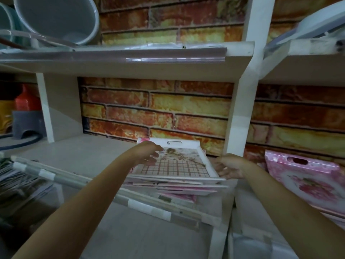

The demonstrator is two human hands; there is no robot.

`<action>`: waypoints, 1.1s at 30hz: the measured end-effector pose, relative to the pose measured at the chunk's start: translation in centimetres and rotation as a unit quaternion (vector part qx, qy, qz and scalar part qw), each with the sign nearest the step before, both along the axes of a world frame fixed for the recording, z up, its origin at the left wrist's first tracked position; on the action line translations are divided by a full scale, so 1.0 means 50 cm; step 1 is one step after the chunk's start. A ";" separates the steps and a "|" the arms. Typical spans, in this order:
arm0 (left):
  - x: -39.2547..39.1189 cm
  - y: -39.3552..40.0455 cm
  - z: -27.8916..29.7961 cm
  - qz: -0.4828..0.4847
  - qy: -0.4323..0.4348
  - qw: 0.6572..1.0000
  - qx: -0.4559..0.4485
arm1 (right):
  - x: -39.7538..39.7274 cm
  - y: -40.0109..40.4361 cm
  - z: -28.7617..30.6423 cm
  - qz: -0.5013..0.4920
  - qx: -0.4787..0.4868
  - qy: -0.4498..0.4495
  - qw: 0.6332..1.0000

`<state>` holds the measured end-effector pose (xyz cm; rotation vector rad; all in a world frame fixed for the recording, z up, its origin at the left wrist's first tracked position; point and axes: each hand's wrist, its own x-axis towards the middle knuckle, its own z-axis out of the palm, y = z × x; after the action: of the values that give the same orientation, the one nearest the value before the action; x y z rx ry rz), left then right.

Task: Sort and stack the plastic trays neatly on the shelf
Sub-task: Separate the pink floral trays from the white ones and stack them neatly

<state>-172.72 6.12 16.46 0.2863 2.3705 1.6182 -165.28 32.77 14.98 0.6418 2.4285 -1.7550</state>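
While both forearms reach into the middle bay of the pale grey laminate shelf (78,156), the left hand (149,153) sits at the left edge of the white rectangular plastic tray with a red grid and brown floral print (179,163). Its fingers curl over that edge; thumb position not visible. The right hand (230,166) is at the tray's right rim, fingers bent around the near right corner, so both hands appear to be gripping the tray.

Tray position: topmost item of the uneven stack of flat pink and white plastic trays (177,187), right half of the bay, close to the white upright post (240,109). Far end carries an oval handle slot and is raised slightly; near end lies against the stack. Trays below are fanned out, edges not aligned.

Right-hand bay: pink plastic tray with a rose print and handle cut-out (309,176), lying tilted, apart from the stack.

Front left of the shelf: bundle of long pale rods with white tape bands (112,191), lying diagonally across the shelf's front edge.

Upper shelf, left: grey round plastic basin (59,17) on its side. Far left bay: red plastic container (26,100) over a grey plastic stool (28,126). Brick-pattern backing (158,109) behind all bays.
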 end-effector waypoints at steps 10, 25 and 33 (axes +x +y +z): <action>0.016 0.049 -0.017 -0.076 0.021 0.997 0.002 | 0.032 -0.005 -0.017 -0.041 0.041 0.001 0.998; 0.132 0.305 -0.003 -0.113 0.047 0.988 0.092 | 0.222 0.108 0.009 -0.090 0.033 0.067 0.993; 0.304 0.536 -0.016 -0.175 0.043 0.979 0.094 | 0.437 0.270 0.022 -0.152 0.059 0.071 0.984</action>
<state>-157.53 32.90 15.67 0.7771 2.0755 1.6812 -143.41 46.29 16.07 0.9807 2.6660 -1.8258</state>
